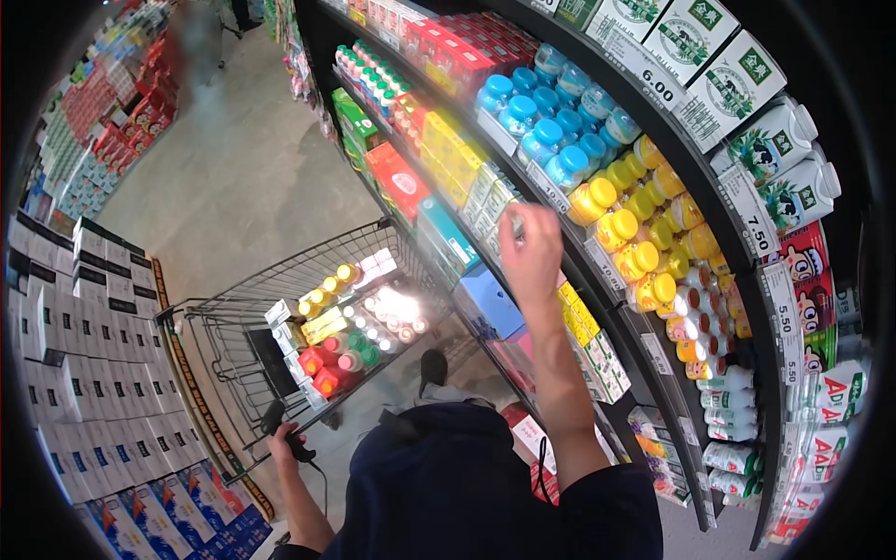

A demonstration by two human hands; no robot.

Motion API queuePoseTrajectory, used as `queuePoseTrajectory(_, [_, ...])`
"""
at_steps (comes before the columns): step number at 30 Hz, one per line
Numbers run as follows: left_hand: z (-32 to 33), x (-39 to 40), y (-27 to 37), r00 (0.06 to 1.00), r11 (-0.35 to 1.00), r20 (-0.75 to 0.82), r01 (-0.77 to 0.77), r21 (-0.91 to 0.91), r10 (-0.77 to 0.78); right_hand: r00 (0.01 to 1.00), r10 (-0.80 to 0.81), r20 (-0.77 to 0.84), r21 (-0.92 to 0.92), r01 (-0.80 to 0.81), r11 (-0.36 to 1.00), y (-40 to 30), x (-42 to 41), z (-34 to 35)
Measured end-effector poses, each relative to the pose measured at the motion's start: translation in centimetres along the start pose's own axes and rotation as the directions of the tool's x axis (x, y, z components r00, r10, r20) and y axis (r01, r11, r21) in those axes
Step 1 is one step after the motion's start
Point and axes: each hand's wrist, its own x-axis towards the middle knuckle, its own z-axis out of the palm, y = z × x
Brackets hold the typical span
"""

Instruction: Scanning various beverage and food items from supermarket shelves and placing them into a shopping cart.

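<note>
My left hand (283,442) grips a black corded handheld scanner (299,446) beside the shopping cart's handle end. Its cable hangs down by my side. My right hand (533,245) is raised at the shelves, fingers half curled with a gap between thumb and forefinger; nothing shows in it. Behind it are small white-and-green drink cartons (483,203), and just to its right runs the shelf edge under yellow-capped bottles (616,227). The wire shopping cart (231,262) carries yellow-capped bottles (329,285), red jugs (318,367), green-capped bottles (360,346) and white cartons (281,325).
Blue-capped bottles (542,129) and large white milk cartons (742,80) fill the shelves on the right. Stacked white boxes (98,378) line the left side. A concrete floor (238,133) stretches ahead. My shoe (434,365) is beside the cart.
</note>
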Motion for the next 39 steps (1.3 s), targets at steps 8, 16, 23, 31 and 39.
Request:
queuePoseTrajectory(8, [-0.2,0.7,-0.8,0.999,0.999,-0.013,0.037,-0.033,-0.038,0.998,-0.05,0.029,-0.443,0.057,0.895,5.8,9.0,0.6])
queuePoseTrajectory(16, [-0.1,0.3,-0.7,0.998,0.999,-0.04,0.04,-0.024,-0.041,0.911,0.341,0.232,-0.585,-0.149,0.797,6.5,12.0,1.5])
queuePoseTrajectory(23, [0.4,0.2,0.2,0.998,0.998,-0.022,0.05,-0.028,-0.05,0.837,0.439,0.327,-0.532,-0.221,0.817,6.0,13.7,0.9])
queuePoseTrajectory(31, [-0.1,0.2,-0.1,0.997,0.997,0.017,0.07,-0.019,-0.069,0.783,0.497,0.376,-0.549,-0.244,0.799,5.5,14.5,0.5])
queuePoseTrajectory(39, [-0.1,-0.3,0.0,0.998,0.999,0.022,0.053,-0.014,-0.052,0.834,0.39,0.391,-0.545,-0.132,0.828,6.2,14.1,0.4])
